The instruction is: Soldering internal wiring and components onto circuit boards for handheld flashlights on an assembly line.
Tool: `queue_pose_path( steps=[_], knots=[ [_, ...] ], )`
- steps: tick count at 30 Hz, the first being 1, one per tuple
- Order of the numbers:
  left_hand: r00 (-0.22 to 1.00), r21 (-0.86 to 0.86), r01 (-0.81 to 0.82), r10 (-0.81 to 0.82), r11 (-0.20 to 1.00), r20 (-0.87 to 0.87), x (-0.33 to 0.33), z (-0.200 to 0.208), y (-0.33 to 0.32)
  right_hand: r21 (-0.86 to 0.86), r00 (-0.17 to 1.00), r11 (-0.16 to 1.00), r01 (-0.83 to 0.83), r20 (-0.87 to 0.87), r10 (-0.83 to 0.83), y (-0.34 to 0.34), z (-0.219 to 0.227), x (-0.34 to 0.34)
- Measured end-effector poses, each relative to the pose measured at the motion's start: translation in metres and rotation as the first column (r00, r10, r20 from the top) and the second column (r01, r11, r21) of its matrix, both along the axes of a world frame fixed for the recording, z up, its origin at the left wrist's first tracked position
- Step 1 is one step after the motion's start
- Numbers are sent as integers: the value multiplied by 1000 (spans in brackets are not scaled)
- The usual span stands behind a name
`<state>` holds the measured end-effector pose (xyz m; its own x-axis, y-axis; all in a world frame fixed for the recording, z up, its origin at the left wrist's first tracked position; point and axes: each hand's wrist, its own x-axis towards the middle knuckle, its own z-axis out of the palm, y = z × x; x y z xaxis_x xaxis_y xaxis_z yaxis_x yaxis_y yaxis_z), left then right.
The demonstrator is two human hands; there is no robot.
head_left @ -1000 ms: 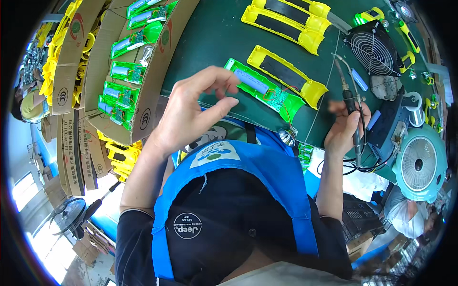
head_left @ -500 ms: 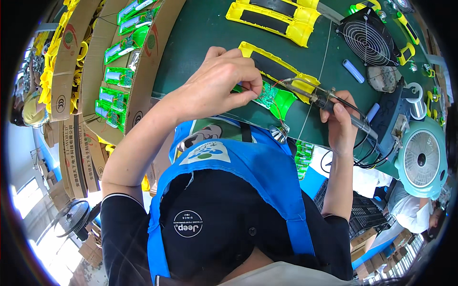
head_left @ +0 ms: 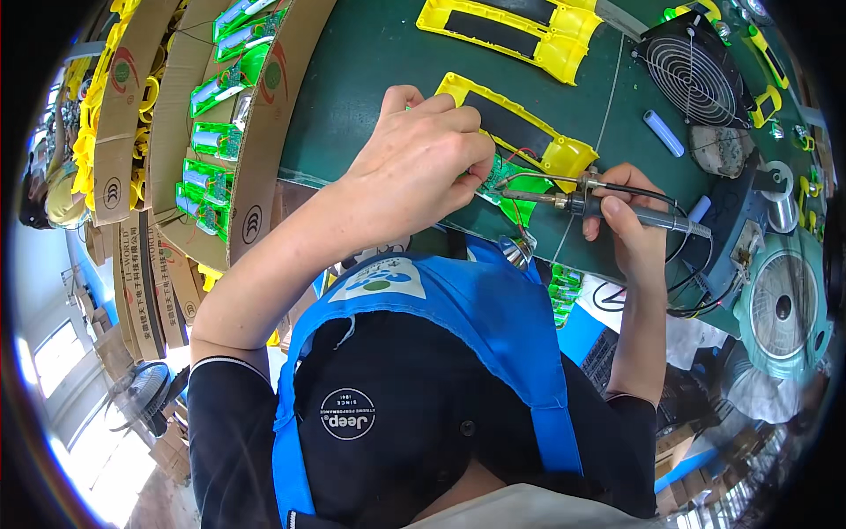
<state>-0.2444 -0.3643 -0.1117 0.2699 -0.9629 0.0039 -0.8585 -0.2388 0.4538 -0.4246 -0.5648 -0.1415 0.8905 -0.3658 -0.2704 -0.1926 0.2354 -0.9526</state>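
Observation:
My right hand [head_left: 624, 212] grips a soldering iron [head_left: 608, 208] with a thin solder-feed tube beside its shaft. The iron's tip points left onto a circuit board [head_left: 500, 179] in a green plastic housing [head_left: 518, 210], where thin red wires show. My left hand [head_left: 432, 159] is over the housing's left part, its fingers pinched together; what they hold is hidden. Just beyond lies a yellow plastic shell [head_left: 564, 157] with a dark panel. A small silvery reflector cup [head_left: 515, 253] hangs at the table's near edge beside the housing.
More yellow shells [head_left: 507, 33] lie farther back. To the right are a black fan with a wire guard [head_left: 693, 66], a blue cylindrical cell [head_left: 663, 132], a soldering station [head_left: 723, 212] and a teal fan [head_left: 782, 304]. A cardboard box [head_left: 256, 167] of green housings stands left.
My right hand has brought the soldering iron's tip left and down onto the board. The left hand has shifted slightly right, its fingers still pinched.

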Motion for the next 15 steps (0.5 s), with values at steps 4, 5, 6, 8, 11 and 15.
queue_pose_path(
  steps=[4,5,6,8,11,15],
  knots=[
    [1000,-5,-2,2,1000,-3,1,-1,1,-37,999,999,-20,-27,19,2,0,1],
    [1000,-6,-5,5,1000,-4,1,-1,1,-41,999,999,-29,-28,28,2,1,1],
    [1000,-9,0,0,1000,-8,2,-1,1,-42,999,999,-29,-30,28,2,1,1],
    [1000,-13,3,-4,1000,-13,3,-1,1,-56,999,998,-41,-18,40,2,2,1],
    [1000,-22,1,-1,1000,-11,2,-1,1,-75,999,996,-47,-26,45,2,2,1],
    [1000,-24,-7,7,1000,-7,0,-2,2,-83,999,996,-39,21,41,1,2,-2]
  ],
)
